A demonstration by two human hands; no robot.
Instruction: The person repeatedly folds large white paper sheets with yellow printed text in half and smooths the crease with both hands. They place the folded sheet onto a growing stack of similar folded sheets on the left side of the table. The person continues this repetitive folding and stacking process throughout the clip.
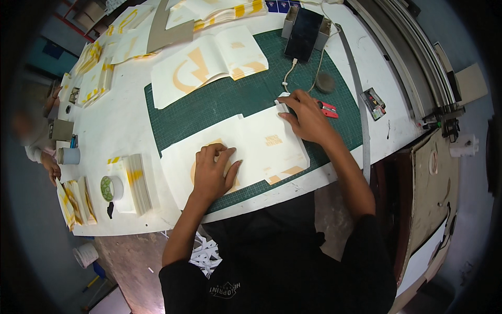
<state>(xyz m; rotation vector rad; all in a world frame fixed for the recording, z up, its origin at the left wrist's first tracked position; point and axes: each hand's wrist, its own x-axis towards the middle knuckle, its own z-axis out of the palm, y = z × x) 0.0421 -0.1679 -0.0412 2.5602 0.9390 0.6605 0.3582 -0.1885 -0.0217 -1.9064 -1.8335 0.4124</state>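
At the far left edge a co-worker's hand [51, 168] rests near a small white cup [68, 155]. Just to the right, on the white table [120, 120], a roll of tape [111, 188] lies against a stack of white and yellow sheets [137, 183].

In the middle of the table lies a green cutting mat [209, 102]. On its near part is a flat white paper bag [261, 146] with orange print, spread wide and reaching over the near edge of the mat. The left hand [213, 172] presses flat on the left half of this bag, palm down; its fingers lie close together and bent a little, clamped on nothing. The right hand [306, 118] is on the far right corner of the bag; its fingertips pinch a small white folded flap there, with the fingers together.

Far from the hands, another open white bag with orange shapes [209, 65] lies on the mat. To the right of it a black phone [303, 26] leans in a stand, with a white cable going down. Just beside the right hand are red snips [328, 109], partly hidden by it. A long metal ruler [358, 99] runs along the right side of the mat.
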